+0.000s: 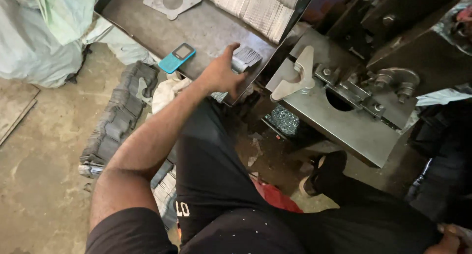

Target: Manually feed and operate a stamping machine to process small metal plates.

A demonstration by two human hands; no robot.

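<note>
Left hand [223, 76] is clamped round a small stack of thin grey metal blanks [244, 59], fingers wrapped, at the edge of the dark steel tray [206, 28]. Looks stiff, sharp-edged, heavy for its size, apt to fan apart; best squeezed across the flat faces. Right hand [450, 239], bottom corner, grip can't be told. 1 blue phone [177, 57] lies nearby.

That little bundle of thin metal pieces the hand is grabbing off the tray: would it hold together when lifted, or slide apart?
The stack of thin metal blanks looks loose, so pieces would likely fan or slip unless the left hand squeezes it. Probably heavy for its size, and stiff. Its edges may be sharp.
</note>
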